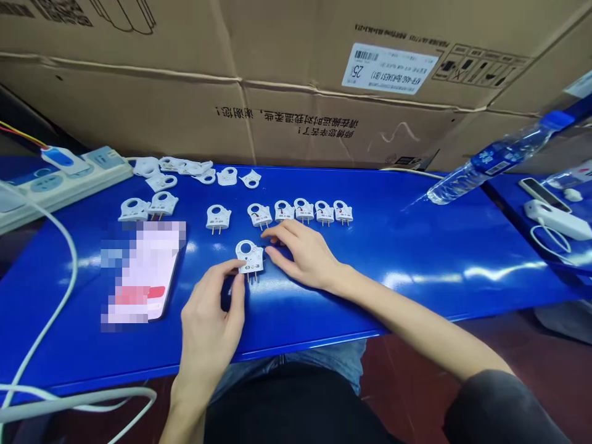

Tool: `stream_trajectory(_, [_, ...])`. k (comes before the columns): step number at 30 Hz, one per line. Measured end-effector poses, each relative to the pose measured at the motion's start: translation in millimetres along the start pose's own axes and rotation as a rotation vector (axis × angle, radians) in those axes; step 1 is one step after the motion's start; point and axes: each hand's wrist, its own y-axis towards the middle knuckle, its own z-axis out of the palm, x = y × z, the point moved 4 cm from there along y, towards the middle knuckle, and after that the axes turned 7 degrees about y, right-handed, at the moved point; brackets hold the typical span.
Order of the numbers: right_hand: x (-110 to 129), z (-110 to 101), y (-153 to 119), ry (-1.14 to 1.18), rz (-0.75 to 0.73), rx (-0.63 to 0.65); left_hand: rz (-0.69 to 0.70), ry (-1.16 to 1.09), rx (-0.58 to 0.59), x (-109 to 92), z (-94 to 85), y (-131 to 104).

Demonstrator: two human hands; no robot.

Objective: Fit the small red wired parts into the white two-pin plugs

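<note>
My left hand (pixel 213 314) holds the left edge of a white plug housing (pixel 250 258) between thumb and index finger. This half shell has a round hole at the top and two brass pins pointing toward me. My right hand (pixel 303 254) is just to the right of it, thumb and index finger apart, with nothing visible between them. Past its fingertips stands a row of similar plug housings (pixel 304 210), several with small red and black wires inside. Another plug housing (pixel 218 217) stands alone to the left of that row.
White shell covers (pixel 227 176) lie loosely along the back. Two more housings (pixel 163 203) sit behind a phone (pixel 145 271) with a blurred screen. At left are a power strip (pixel 69 182) and white cables. A water bottle (pixel 494 160) leans at right, before a big cardboard box (pixel 287 74).
</note>
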Motion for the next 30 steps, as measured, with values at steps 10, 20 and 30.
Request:
stream_trajectory(10, [-8.5, 9.2, 0.3, -0.152, 0.066, 0.074, 0.019, 0.022, 0.016, -1.3, 0.9, -1.0])
stream_trajectory(20, [-5.7, 10.2, 0.9, -0.115, 0.020, 0.078, 0.021, -0.003, -0.008, -3.1, -0.6, 0.1])
stream_trajectory(30, [-7.9, 6.1, -0.4, 0.117, 0.075, -0.051, 0.033, 0.003, -0.014, -3.8, -1.6, -0.3])
